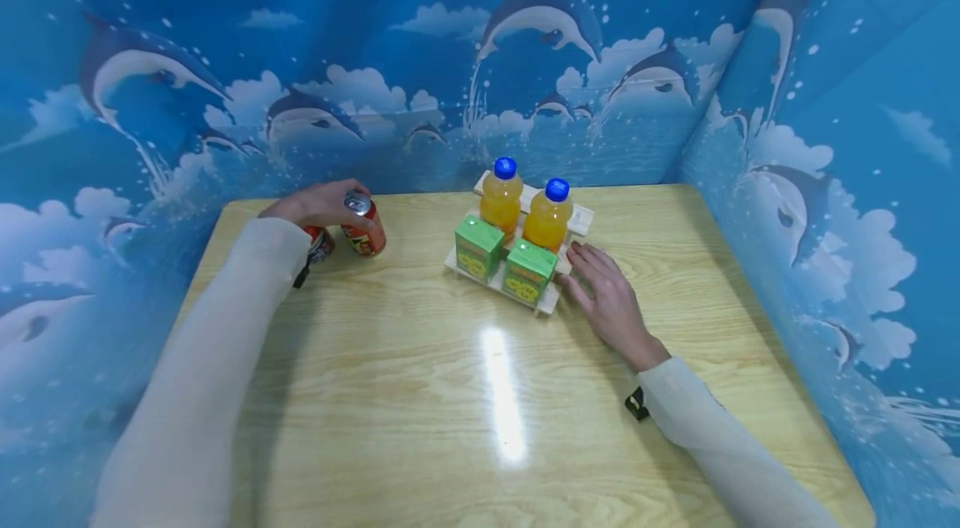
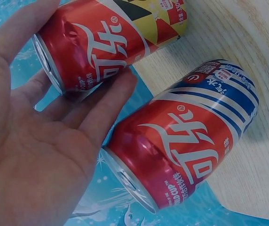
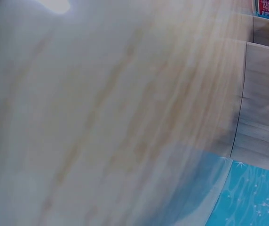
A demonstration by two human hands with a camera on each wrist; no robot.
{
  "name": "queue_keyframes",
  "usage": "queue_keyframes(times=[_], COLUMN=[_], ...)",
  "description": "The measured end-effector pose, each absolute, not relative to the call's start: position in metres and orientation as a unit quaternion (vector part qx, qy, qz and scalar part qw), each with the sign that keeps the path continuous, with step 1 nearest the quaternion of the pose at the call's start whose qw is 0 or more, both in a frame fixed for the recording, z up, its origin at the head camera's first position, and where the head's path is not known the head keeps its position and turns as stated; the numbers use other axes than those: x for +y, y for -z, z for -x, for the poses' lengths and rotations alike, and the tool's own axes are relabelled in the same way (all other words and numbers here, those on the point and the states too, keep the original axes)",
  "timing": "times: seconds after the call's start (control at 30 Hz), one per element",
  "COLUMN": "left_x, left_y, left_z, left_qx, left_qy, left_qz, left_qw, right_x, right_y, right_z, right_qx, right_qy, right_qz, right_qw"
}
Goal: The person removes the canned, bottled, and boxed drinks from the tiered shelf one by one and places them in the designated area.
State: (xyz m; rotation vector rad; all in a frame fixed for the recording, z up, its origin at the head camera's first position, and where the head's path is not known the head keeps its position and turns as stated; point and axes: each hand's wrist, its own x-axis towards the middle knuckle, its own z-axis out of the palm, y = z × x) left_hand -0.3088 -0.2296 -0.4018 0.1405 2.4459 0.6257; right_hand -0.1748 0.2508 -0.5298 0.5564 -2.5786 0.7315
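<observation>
While on rack (image 1: pixel 549 300) — bottles (image 1: pixel 547 224) behind cartons (image 1: pixel 528 271)

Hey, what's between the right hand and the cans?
The rack, with two bottles and two cartons on it, then bare table from there to the cans. The head view shows it.

Blue-striped can (image 2: pixel 181 136): lg. 可乐, also 汽水 + sm. "CUP". Yellow-patterned can (image 2: pixel 111 40): lg. 可乐 too.

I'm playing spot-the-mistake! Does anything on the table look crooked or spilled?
The wooden rack sits at an angle to the back edge of the table, so it looks a bit crooked. No spill shows; the white streak in front looks like reflected light.
</observation>
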Motion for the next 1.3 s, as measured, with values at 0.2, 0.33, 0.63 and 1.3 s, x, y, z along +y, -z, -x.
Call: queue_keyframes(times=[0.2,0.33,0.63,1.3], left_x=[-0.23,-0.228,-0.22,-0.186], left_y=[0.399,0.396,0.388,0.376], left_z=[0.308,0.309,0.306,0.315], left_qx=[0.925,0.927,0.926,0.927], left_qy=[-0.237,-0.241,-0.252,-0.273], left_qz=[-0.071,-0.091,-0.109,-0.144], left_qw=[0.289,0.273,0.258,0.212], right_x=[0.25,0.25,0.249,0.247], right_y=[0.528,0.528,0.526,0.525], right_z=[0.174,0.173,0.172,0.172], right_qx=[-0.922,-0.923,-0.927,-0.929], right_qy=[-0.263,-0.259,-0.252,-0.251], right_qz=[-0.202,-0.202,-0.198,-0.193], right_qw=[0.2,0.2,0.197,0.191])
